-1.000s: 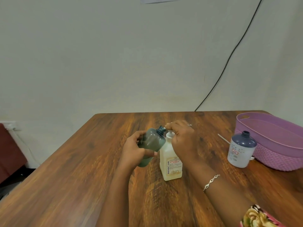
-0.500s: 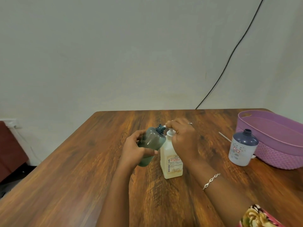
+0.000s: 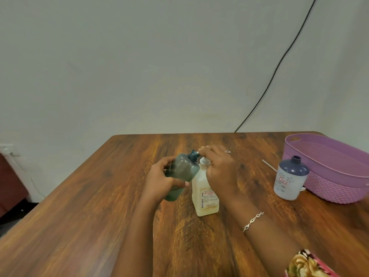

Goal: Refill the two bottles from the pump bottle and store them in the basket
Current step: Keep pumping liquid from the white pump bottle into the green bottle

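My left hand (image 3: 159,182) grips a dark green translucent bottle (image 3: 182,172), tilted so its open neck points up and right at the pump nozzle. A cream pump bottle (image 3: 205,196) with a printed label stands on the wooden table (image 3: 89,216). My right hand (image 3: 219,168) rests on top of its pump head, fingers curled over it, hiding the nozzle. A second bottle (image 3: 290,177), white with a dark blue shoulder and an open neck, stands upright at the right, next to the purple basket (image 3: 335,188).
A thin white tube (image 3: 268,164) lies on the table behind the white bottle. A black cable (image 3: 279,62) runs down the wall behind the table. The table's left edge drops to the floor beside a dark red piece of furniture (image 3: 10,182).
Both hands and the bottles keep almost the same pose. The view has shifted slightly, and the right hand stays on the pump head.
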A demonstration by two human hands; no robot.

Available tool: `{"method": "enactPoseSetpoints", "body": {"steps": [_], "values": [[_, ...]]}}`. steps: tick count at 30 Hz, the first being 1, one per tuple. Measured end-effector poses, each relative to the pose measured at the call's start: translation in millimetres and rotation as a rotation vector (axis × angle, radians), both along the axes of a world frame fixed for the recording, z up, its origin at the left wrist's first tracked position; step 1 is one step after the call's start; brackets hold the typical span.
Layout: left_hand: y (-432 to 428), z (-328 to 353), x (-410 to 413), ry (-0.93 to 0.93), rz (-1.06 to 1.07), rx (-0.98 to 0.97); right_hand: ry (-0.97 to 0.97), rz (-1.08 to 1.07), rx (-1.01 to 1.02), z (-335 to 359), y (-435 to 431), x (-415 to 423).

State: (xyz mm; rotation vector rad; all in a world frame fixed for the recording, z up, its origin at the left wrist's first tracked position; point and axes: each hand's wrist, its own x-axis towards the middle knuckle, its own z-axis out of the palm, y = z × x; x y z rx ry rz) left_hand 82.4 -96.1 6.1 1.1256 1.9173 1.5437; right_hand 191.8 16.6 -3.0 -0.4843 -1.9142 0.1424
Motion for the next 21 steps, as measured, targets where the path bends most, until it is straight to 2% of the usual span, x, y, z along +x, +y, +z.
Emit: {"method": "enactPoseSetpoints", "body": {"steps": [10,16,21], "values": [[-1.5,1.6,-0.5,-0.021,0.005,-0.004,0.025,0.073,-0.126,11.9,6.6,-3.8],[-1.1,-5.9,-2.5,-0.037,0.000,-0.014,0.049,0.018,-0.044,0.2,4.5,-5.7],[-0.2,-5.9,0.4,-0.050,-0.028,0.006,0.082,0.068,-0.087,2.9,2.7,-4.7]]}}
